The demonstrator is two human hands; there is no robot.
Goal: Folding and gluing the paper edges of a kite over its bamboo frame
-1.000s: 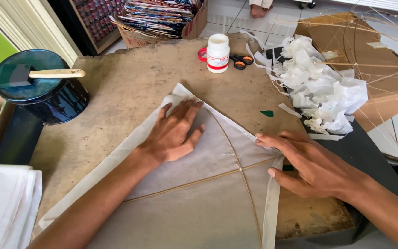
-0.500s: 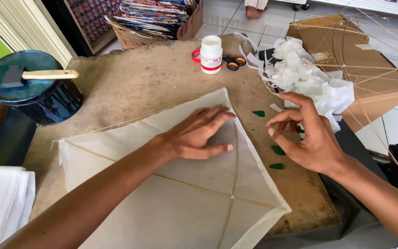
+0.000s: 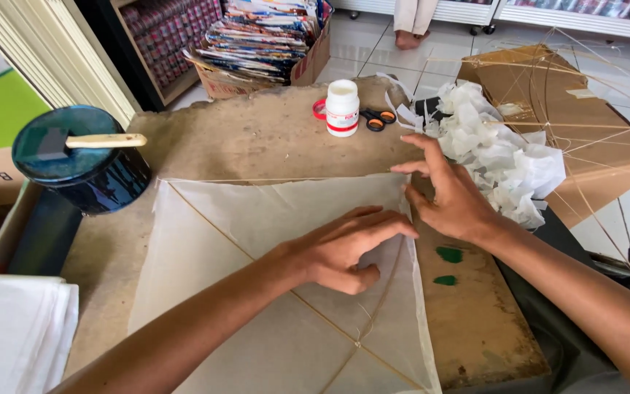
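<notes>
- Left hand [image 3: 344, 252], open and flat, presses down on the paper kite [image 3: 257, 241].
- Right hand [image 3: 450, 197], fingers spread, touches the kite's far corner beside it, gripping nothing.

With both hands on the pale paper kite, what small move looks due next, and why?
Probably press the right hand down along the pale paper kite at its right edge. That hand hovers at the top right corner, while the left hand lies flat on the sheet, pinning it to the worn brown board.

Bare board [image 3: 257, 138] ahead; paper heap [image 3: 501, 157] blocks right.
</notes>
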